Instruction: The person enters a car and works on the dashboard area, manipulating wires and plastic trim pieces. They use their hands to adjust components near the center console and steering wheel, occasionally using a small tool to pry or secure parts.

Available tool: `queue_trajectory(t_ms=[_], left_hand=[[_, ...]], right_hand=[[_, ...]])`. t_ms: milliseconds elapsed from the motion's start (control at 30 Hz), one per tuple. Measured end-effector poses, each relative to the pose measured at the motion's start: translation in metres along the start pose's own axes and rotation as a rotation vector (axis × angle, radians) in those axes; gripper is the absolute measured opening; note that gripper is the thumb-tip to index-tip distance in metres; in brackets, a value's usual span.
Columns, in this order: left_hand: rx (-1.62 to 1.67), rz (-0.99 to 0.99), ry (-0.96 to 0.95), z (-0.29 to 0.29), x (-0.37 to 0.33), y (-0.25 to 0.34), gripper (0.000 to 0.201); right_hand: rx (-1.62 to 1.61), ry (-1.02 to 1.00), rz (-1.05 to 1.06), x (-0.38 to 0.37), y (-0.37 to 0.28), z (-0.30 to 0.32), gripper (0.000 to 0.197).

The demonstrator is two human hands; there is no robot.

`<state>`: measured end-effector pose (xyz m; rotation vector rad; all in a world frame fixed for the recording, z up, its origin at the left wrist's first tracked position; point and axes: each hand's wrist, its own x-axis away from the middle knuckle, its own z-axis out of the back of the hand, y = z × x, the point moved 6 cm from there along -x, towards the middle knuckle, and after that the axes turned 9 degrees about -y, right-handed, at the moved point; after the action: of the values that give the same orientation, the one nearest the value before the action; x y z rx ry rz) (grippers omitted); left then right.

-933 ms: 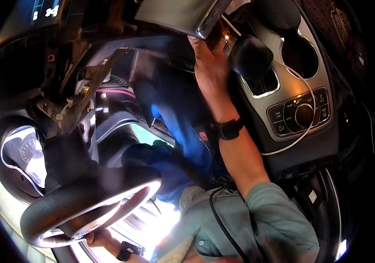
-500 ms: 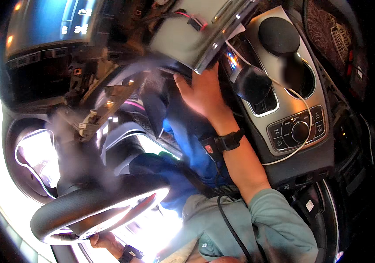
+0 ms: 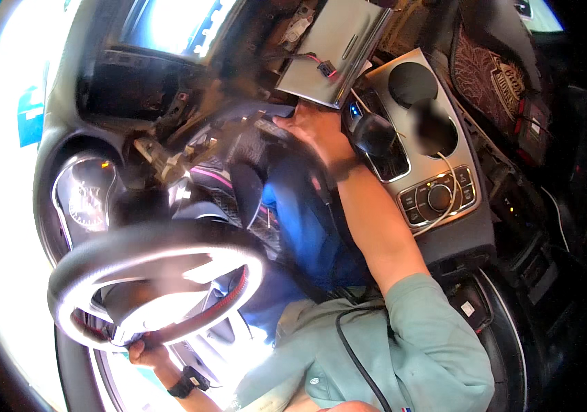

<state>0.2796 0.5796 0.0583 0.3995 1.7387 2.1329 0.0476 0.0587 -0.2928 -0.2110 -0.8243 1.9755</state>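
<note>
My left hand [image 3: 143, 351] is closed on the lower left of the black steering wheel [image 3: 163, 237], its wrist wearing a dark band. My right arm stretches forward beside the centre console. At its end my right hand [image 3: 317, 130] reaches to the near edge of a flat grey panel [image 3: 328, 51]. The thumb sticks out to the left; the panel and shadow hide the other fingers. A short red-and-black wire with a black connector [image 3: 326, 68] lies over the panel's face.
Right of my arm is the silver centre console [image 3: 413, 65] with a gear selector [image 3: 374, 132], a round control knob [image 3: 440, 198] and a white cable [image 3: 455, 172]. The opened dashboard shows brackets [image 3: 163, 161]. A lit screen [image 3: 176, 24] stands at the far left.
The whole view has shifted and turned, with more of the steering wheel and instrument cluster showing. My left hand stays on the wheel and my right hand stays at the panel's edge.
</note>
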Motion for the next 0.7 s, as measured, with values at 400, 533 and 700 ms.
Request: queue_trajectory(t_ms=[400, 533, 700], left_hand=[[0.091, 0.014, -0.004, -0.026, 0.009, 0.001, 0.040], [0.047, 0.039, -0.019, -0.021, 0.009, -0.001, 0.040], [0.075, 0.042, -0.038, -0.042, 0.012, 0.004, 0.040]], right_hand=[[0.016, -0.070, 0.014, 0.012, -0.010, 0.017, 0.071], [-0.054, -0.212, -0.122, 0.025, -0.009, 0.013, 0.068], [0.028, -0.027, 0.001, 0.020, -0.007, 0.013, 0.066]])
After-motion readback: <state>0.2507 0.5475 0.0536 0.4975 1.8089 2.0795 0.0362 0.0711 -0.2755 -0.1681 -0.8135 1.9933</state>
